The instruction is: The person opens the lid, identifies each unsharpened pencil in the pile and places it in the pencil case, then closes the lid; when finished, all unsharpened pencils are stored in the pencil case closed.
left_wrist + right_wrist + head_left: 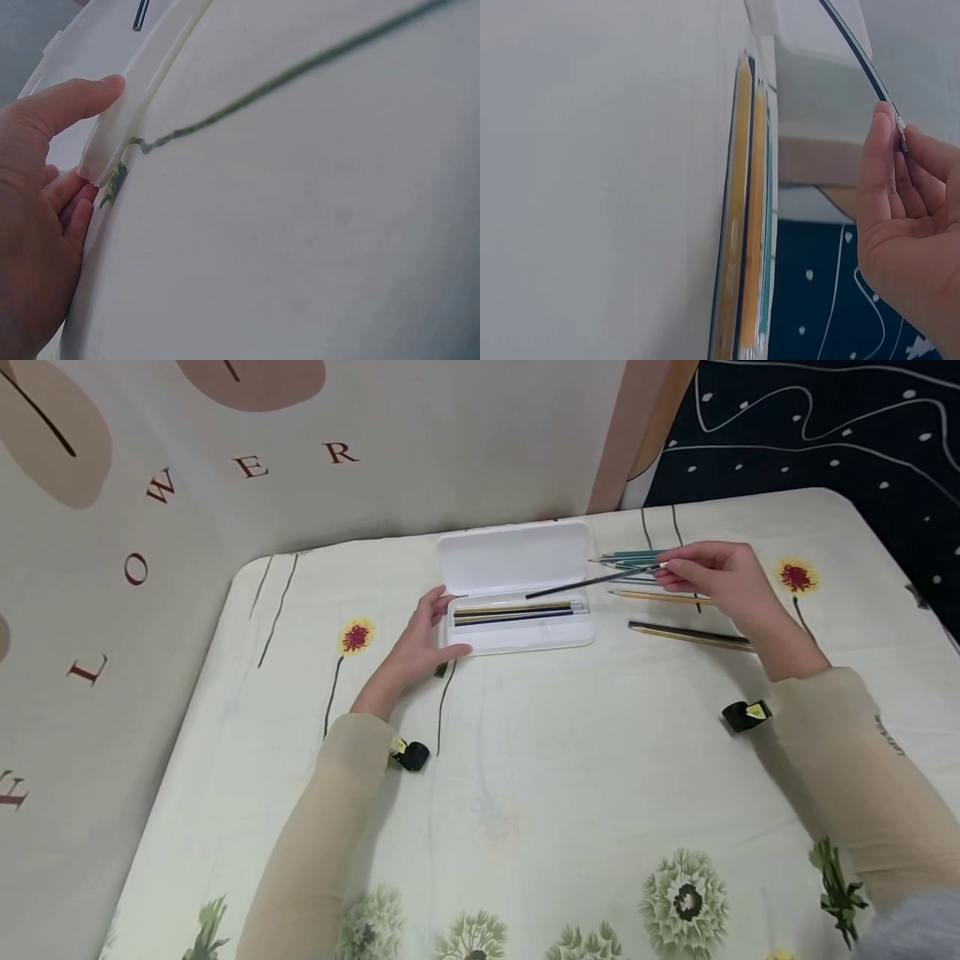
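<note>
A white plastic pencil case (517, 643) lies with its lid (517, 556) laid back on the far side. Several black and gold pencils (510, 612) lie lengthwise inside it. My left hand (420, 647) holds the case by its left end, thumb on the near rim (135, 97) and fingers around the end. At the right, my right hand (723, 581) pinches a dark pencil (577, 583) by its metal-banded end between thumb and fingers. The pencil slants down to the left, its other end above the case's back right part.
Right of the case lie teal pencils (630, 557), a yellow pencil (660, 597) and black and gold pencils (690, 635), partly under the right hand. A flower-printed cloth (540, 760) covers the table. Small black devices (412, 756) sit by both wrists.
</note>
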Tool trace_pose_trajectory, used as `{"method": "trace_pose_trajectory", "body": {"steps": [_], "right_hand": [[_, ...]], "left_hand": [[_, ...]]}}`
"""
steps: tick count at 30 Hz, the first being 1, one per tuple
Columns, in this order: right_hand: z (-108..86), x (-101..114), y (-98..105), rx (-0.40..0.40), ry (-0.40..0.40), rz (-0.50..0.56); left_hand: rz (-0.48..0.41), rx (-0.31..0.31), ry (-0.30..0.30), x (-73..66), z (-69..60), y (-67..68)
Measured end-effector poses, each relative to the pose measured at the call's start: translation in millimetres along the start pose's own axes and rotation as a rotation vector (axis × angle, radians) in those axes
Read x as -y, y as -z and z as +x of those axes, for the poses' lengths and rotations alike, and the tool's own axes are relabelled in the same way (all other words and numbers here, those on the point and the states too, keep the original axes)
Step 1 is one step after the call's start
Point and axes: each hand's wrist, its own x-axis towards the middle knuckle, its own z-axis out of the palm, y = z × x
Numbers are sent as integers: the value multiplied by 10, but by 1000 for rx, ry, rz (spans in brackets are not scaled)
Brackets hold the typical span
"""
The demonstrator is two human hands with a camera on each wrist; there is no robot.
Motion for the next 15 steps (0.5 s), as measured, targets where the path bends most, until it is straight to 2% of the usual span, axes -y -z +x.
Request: {"method": "trace_pose_trajectory", "body": {"steps": [5,15], "right_hand": [[44,6,-154,36,-17,-37],[138,-14,-455,106,20,-51]], "left_hand": [[-2,0,7,-6,1,1],[-22,2,-7,-3,3,0]]}}
